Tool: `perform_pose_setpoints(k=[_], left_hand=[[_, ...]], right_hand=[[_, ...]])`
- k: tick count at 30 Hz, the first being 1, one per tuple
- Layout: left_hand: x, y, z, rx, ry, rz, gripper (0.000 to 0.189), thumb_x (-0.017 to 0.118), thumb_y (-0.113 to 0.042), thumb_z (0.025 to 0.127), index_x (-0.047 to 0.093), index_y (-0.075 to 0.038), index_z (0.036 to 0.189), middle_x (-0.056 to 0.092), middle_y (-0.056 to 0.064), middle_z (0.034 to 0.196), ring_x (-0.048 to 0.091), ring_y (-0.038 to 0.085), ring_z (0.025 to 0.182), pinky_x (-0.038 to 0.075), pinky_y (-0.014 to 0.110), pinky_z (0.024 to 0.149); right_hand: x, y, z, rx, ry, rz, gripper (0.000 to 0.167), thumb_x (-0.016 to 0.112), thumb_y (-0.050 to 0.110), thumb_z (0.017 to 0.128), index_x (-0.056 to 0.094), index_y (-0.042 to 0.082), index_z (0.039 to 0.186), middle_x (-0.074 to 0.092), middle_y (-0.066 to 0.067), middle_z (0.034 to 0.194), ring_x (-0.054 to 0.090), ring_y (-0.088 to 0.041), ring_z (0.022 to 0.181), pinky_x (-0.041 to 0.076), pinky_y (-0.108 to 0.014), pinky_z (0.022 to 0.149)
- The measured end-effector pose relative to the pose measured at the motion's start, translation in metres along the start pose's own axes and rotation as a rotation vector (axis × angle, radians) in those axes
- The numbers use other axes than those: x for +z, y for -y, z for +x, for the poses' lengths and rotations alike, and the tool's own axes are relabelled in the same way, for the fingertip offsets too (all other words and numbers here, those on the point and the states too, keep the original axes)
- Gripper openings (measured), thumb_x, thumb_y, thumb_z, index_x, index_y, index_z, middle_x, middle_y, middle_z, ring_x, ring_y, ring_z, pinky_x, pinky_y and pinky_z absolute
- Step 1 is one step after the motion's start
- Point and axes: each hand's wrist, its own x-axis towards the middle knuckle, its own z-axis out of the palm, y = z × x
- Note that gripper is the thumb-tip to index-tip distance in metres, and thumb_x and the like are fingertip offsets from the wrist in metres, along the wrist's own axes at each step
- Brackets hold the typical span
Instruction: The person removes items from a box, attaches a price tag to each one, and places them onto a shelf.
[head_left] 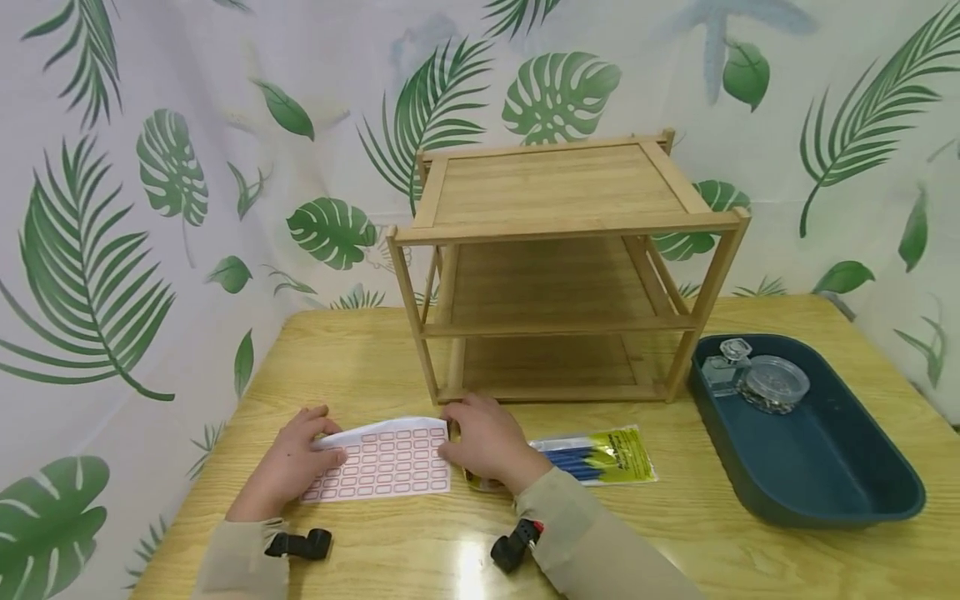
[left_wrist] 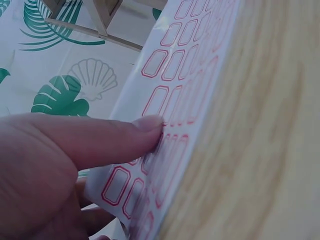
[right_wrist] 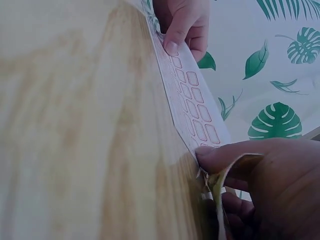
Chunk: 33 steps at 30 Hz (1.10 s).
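A white sheet of red-outlined sticker labels [head_left: 397, 462] lies low over the table, its far edge lifted. My left hand [head_left: 296, 458] pinches its left end, and in the left wrist view the thumb [left_wrist: 145, 131] presses on the printed face with fingers behind. At the opposite end my right hand [head_left: 489, 442] pinches the sheet's right edge, thumb [right_wrist: 212, 157] on the front. A clear and yellow packet of blue pen-like sticks [head_left: 600, 457] lies partly hidden under the right hand. In the right wrist view, the packet's bent edge [right_wrist: 218, 192] stands against that hand.
A three-tier wooden shelf [head_left: 570, 225] stands just behind the hands. To the right sits a dark teal tub [head_left: 810, 467] holding a glass bottle [head_left: 723, 375] and a round clear container [head_left: 776, 382]. A leaf-print cloth [head_left: 330, 233] hangs behind the table.
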Motion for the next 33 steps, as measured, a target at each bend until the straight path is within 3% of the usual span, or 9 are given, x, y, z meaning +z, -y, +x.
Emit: perform_pose_setpoints(k=[4, 7, 10, 16, 21, 24, 29, 33], left_hand=[[0.000, 0.000, -0.001, 0.001, -0.031, -0.077, 0.011, 0.071, -0.014, 0.093, 0.065, -0.009, 0.100, 0.037, 0.024, 0.156, 0.017, 0.050, 0.148, 0.017, 0.068, 0.114], [0.002, -0.004, 0.000, -0.030, -0.047, -0.167, 0.012, 0.069, -0.015, 0.095, 0.064, -0.007, 0.103, 0.039, 0.020, 0.156, 0.022, 0.047, 0.147, 0.021, 0.065, 0.114], [0.002, -0.010, -0.002, -0.055, -0.065, -0.236, 0.015, 0.067, -0.018, 0.097, 0.062, -0.006, 0.106, 0.039, 0.014, 0.157, 0.031, 0.045, 0.144, 0.028, 0.061, 0.112], [-0.003, -0.023, -0.012, -0.017, -0.157, -0.308, 0.024, 0.067, -0.027, 0.099, 0.061, -0.006, 0.109, 0.052, 0.007, 0.147, 0.053, 0.033, 0.128, 0.046, 0.045, 0.097], [-0.010, -0.038, -0.021, 0.039, -0.272, -0.291, 0.026, 0.067, -0.031, 0.100, 0.064, -0.007, 0.110, 0.064, 0.008, 0.129, 0.058, 0.025, 0.116, 0.050, 0.043, 0.091], [-0.012, -0.051, -0.025, 0.077, -0.301, -0.297, 0.025, 0.067, -0.031, 0.100, 0.066, -0.009, 0.110, 0.066, 0.009, 0.121, 0.060, 0.025, 0.109, 0.051, 0.043, 0.088], [-0.016, -0.075, -0.028, 0.185, -0.266, -0.341, 0.018, 0.065, -0.022, 0.101, 0.062, -0.009, 0.113, 0.065, 0.013, 0.117, 0.065, 0.029, 0.103, 0.057, 0.044, 0.081], [-0.016, -0.092, -0.029, 0.249, -0.207, -0.371, 0.021, 0.064, -0.017, 0.101, 0.060, -0.010, 0.120, 0.064, 0.014, 0.117, 0.066, 0.031, 0.100, 0.058, 0.044, 0.076]], right_hand=[[-0.002, 0.000, 0.001, -0.020, -0.005, -0.017, 0.014, 0.074, 0.034, 0.089, 0.070, 0.022, 0.095, 0.063, 0.003, 0.104, 0.057, -0.023, 0.103, 0.047, -0.042, 0.086], [-0.005, -0.003, 0.001, -0.022, -0.008, -0.004, 0.019, 0.073, 0.034, 0.090, 0.061, 0.023, 0.079, 0.058, 0.006, 0.086, 0.054, -0.019, 0.087, 0.043, -0.038, 0.075], [-0.009, -0.004, -0.001, -0.007, -0.001, 0.062, 0.025, 0.072, 0.033, 0.092, 0.058, 0.022, 0.075, 0.056, 0.005, 0.077, 0.053, -0.017, 0.076, 0.042, -0.035, 0.068], [-0.016, -0.003, -0.004, -0.042, -0.045, 0.234, 0.023, 0.069, 0.032, 0.095, 0.059, 0.021, 0.078, 0.057, 0.006, 0.079, 0.052, -0.014, 0.070, 0.043, -0.031, 0.061], [-0.031, 0.005, -0.011, -0.073, -0.060, 0.390, 0.010, 0.065, 0.027, 0.099, 0.065, 0.021, 0.092, 0.066, 0.009, 0.094, 0.059, -0.011, 0.079, 0.049, -0.032, 0.067], [-0.045, 0.008, -0.017, -0.072, -0.074, 0.464, 0.007, 0.062, 0.024, 0.101, 0.066, 0.019, 0.103, 0.070, 0.007, 0.102, 0.064, -0.011, 0.088, 0.053, -0.035, 0.072], [-0.068, 0.002, -0.026, -0.112, -0.153, 0.458, 0.007, 0.064, 0.022, 0.101, 0.066, 0.017, 0.106, 0.071, 0.006, 0.100, 0.064, -0.013, 0.086, 0.053, -0.036, 0.073], [-0.083, -0.007, -0.036, -0.118, -0.154, 0.452, 0.010, 0.064, 0.021, 0.101, 0.067, 0.017, 0.110, 0.070, 0.008, 0.098, 0.060, -0.016, 0.080, 0.050, -0.036, 0.071]])
